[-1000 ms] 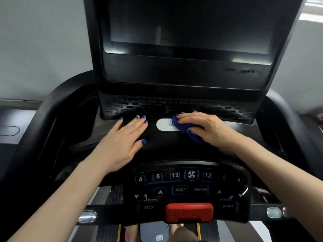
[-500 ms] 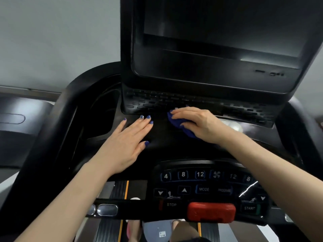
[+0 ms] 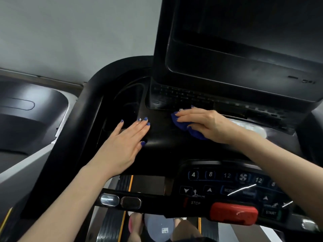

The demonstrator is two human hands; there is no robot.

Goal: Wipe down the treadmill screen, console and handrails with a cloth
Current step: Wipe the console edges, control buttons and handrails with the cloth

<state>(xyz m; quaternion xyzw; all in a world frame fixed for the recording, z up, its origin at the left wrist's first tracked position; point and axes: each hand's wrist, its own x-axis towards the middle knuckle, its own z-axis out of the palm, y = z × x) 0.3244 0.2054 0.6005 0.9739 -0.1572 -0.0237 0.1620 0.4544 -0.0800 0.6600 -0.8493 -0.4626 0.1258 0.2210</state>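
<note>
The treadmill screen (image 3: pixel 253 23) is cut off at the top and right edges, dark and unlit, and most of the blue cloth (image 3: pixel 185 127) is hidden beneath the right hand (image 3: pixel 208 125), so its full shape cannot be made out. Several keypad (image 3: pixel 227 182) labels toward 3 o'clock are blurred by glare.

The cloth lies on the black console deck (image 3: pixel 162 137), just below the vent grille (image 3: pixel 183 96), with its free edges showing at 9 and 6 o'clock of the right hand. That hand presses down on it with fingers nearly straight, thumb tucked against the fabric. The left hand (image 3: pixel 122 145), at 9 o'clock of the cloth and apart from it, lies flat on the deck, fingers extended together, holding nothing; its fingertips reach the rim of the cup recess (image 3: pixel 125 105).

At 6 o'clock sit the red stop key (image 3: pixel 234 213) and two metal pulse sensors (image 3: pixel 120 200) on the crossbar. A neighbouring machine (image 3: pixel 26 119) stands at 9 o'clock.
</note>
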